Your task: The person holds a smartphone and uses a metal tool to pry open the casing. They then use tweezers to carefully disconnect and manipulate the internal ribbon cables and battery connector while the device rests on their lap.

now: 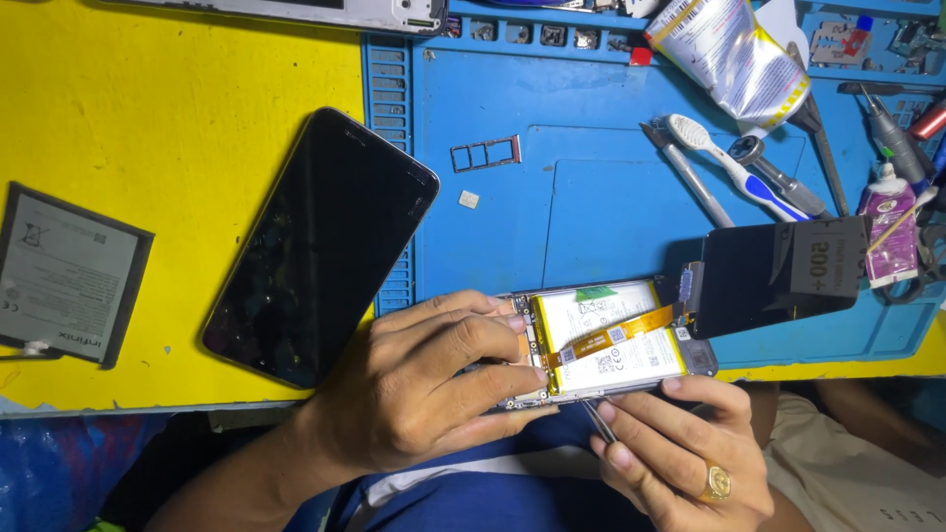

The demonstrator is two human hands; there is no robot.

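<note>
yellow table (148,118) under a blue repair mat (552,177) — left hand (424,384) grips the opened phone (606,340), right hand (680,448) pinches tweezers (598,422).

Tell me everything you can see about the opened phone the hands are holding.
The opened phone lies back-off and face down at the near edge of the blue mat, overhanging toward the person. Its white, yellow-edged battery fills the middle, crossed diagonally by an orange flex ribbon. A metal frame with small circuit parts shows at the left end. The left hand grips that end, fingers over the board. The right hand supports the lower right edge and holds thin metal tweezers by the frame's near edge.
</note>
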